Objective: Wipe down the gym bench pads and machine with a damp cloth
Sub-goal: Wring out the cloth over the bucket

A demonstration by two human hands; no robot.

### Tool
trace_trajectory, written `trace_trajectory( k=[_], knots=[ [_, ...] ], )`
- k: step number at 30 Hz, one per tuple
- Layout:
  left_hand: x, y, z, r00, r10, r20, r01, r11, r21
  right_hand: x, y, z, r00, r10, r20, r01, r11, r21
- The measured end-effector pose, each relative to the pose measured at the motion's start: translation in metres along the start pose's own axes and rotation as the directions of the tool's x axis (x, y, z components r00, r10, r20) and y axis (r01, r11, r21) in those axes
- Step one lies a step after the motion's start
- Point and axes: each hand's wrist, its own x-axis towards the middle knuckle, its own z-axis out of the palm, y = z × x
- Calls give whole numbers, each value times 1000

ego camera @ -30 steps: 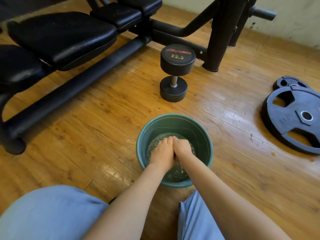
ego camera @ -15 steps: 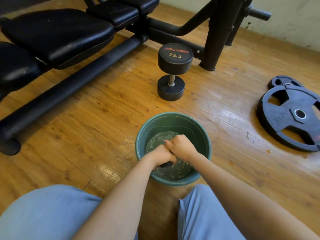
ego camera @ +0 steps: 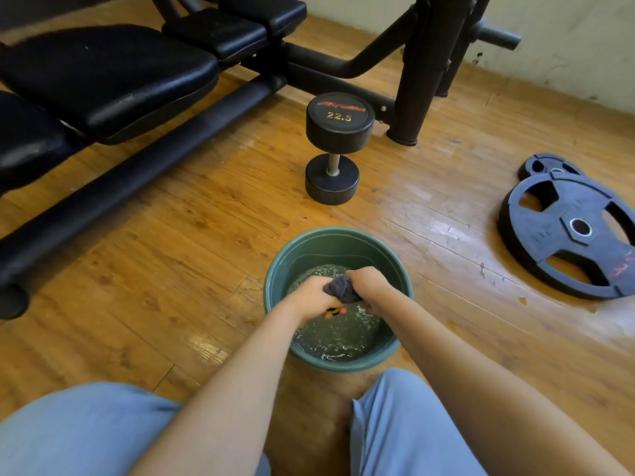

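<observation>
Two knees in light blue trousers [ego camera: 86, 431] framed the near edge, with a strip of wooden floor [ego camera: 171, 269] between them. Just beyond stood a green bucket [ego camera: 275, 269] of rippled water. Above it the left hand [ego camera: 314, 298] and right hand [ego camera: 369, 286] each gripped an end of a dark grey cloth [ego camera: 340, 288], knuckles close together. Open floor lay left of the bucket up to the bench frame [ego camera: 137, 173]. Farther off stood an upright dumbbell [ego camera: 338, 128], weight plates [ego camera: 567, 231] at right, and black bench pads [ego camera: 103, 73] at far left.

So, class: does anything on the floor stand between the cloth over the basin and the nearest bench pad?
Nothing visible does. Both hands hold the cloth over the basin; bare floor leads to the bench pad. The dumbbell stands to the right.
</observation>
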Motion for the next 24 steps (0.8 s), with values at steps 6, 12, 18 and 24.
trace_trajectory(
  k=[6,12,18,24],
  knots=[
    [-9,3,-3,990,-3,140,43,959,-281,1,5,0,997,-72,-20,73,997,16],
    [-2,20,23,885,-28,-465,41,999,18,-3,5,10,969,-176,-171,178,984,-5],
    [-2,35,26,772,-297,-562,180,950,-255,-19,5,14,841,-476,-258,416,873,-255],
    [-15,43,22,865,-457,-209,298,801,-519,-30,7,4,676,-723,-142,559,629,-540]
  ],
)
